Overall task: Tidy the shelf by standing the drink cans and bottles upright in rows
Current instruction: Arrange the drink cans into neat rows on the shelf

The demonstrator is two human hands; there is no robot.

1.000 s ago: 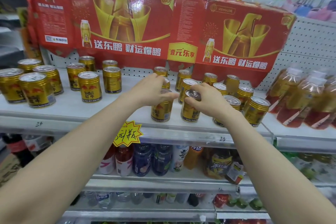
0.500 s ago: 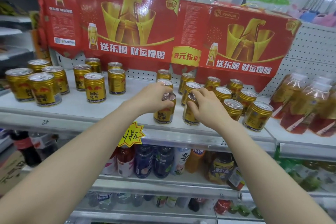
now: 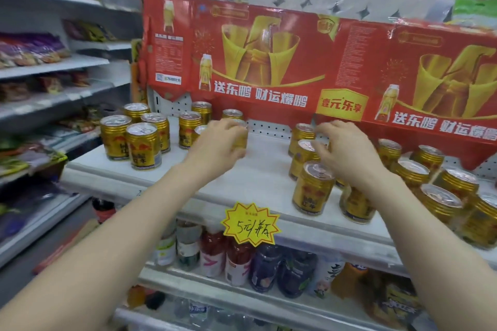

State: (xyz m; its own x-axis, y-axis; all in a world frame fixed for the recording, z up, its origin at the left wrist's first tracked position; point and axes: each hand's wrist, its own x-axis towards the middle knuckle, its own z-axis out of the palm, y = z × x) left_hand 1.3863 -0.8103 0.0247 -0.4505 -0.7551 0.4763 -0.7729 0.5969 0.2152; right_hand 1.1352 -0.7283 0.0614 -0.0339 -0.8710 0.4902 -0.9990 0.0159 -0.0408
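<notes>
Upright gold drink cans stand in two groups on the white shelf (image 3: pixel 263 177). In the left group, my left hand (image 3: pixel 216 144) grips a gold can (image 3: pixel 242 140) at the group's right edge, fingers curled round its side. In the right group, my right hand (image 3: pixel 347 152) curls over the second can back (image 3: pixel 302 154), fingertips at its rim. A front can (image 3: pixel 313 188) stands free below that hand. Other cans of the right group are partly hidden behind my right wrist.
A red and gold cardboard banner (image 3: pixel 269 62) hangs low over the back of the shelf. A yellow price tag (image 3: pixel 250 224) sticks out from the shelf lip. Bottles (image 3: pixel 236 258) fill the shelf below. Snack shelves (image 3: pixel 40 67) stand at the left.
My left hand has let go of a front middle can and moved left to the left group. My right hand has shifted back from the front can. The view has swung left.
</notes>
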